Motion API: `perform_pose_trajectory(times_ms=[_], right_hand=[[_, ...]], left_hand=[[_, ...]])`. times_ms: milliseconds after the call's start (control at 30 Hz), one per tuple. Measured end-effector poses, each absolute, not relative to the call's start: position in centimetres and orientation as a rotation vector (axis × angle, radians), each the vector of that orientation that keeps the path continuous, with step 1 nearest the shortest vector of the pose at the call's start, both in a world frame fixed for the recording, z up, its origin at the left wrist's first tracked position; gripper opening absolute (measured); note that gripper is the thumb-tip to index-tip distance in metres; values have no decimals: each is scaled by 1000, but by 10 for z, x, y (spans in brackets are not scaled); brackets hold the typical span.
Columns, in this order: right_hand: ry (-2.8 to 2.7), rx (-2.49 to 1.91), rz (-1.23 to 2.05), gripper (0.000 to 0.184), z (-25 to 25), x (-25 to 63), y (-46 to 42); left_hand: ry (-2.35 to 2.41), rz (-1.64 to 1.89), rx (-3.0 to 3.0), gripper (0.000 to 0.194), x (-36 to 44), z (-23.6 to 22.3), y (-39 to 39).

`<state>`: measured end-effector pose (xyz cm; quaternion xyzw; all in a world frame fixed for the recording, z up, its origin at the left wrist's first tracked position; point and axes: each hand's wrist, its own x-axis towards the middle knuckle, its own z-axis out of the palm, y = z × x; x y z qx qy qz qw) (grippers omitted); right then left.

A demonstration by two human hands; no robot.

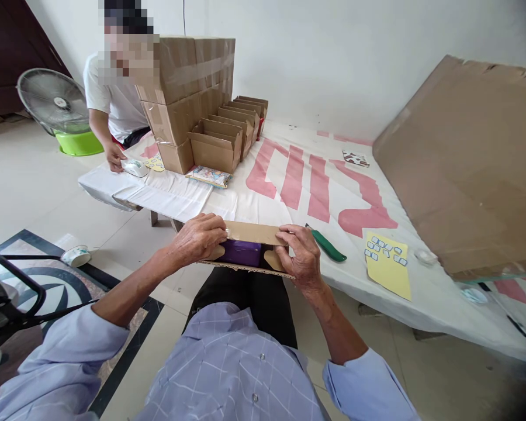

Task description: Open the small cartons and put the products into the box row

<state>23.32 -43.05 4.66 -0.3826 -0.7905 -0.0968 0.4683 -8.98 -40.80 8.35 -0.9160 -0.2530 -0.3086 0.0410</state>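
Held at the table's near edge, in front of my lap, is a small cardboard box with its lid partly raised. Through the gap a purple item shows inside; its kind I cannot make out. My left hand grips the box's left end, fingers bent over the top flap. At the right end, my right hand pinches the flap and side between thumb and fingers. A green utility knife lies on the table just beyond my right hand, beside a yellow sheet bearing several small white labels.
Stacked taped cartons and a row of open cardboard boxes stand at the back left. A colourful packet lies before them. Behind the stack, a person's hand touches a white object. A large cardboard panel rises at right.
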Motion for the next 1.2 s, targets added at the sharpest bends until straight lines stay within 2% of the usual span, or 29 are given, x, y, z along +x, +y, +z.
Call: perform_pose_trajectory(times_ms=[433, 567, 733, 833, 1000, 1200], right_hand=[[-1938, -916, -239, 27, 46, 232, -433], [-1930, -940, -231, 28, 45, 231, -434], [-1934, -908, -230, 31, 44, 230, -434], [-1927, -903, -231, 31, 44, 230, -435], [-1927, -941, -204, 30, 43, 231, -433], [-1839, -1024, -84, 18, 50, 236, -401]], left_hand=[[-900, -1143, -2930, 30, -88, 83, -402], [-1139, -1441, -2940, 26, -87, 83, -401], [-1544, -2152, -2665, 23, -95, 93, -397], [-1706, -2421, -2475, 27, -99, 105, -399], [-1676, -2587, -2389, 34, -95, 119, -412], [-1521, -2582, -2473, 39, -75, 125, -426]])
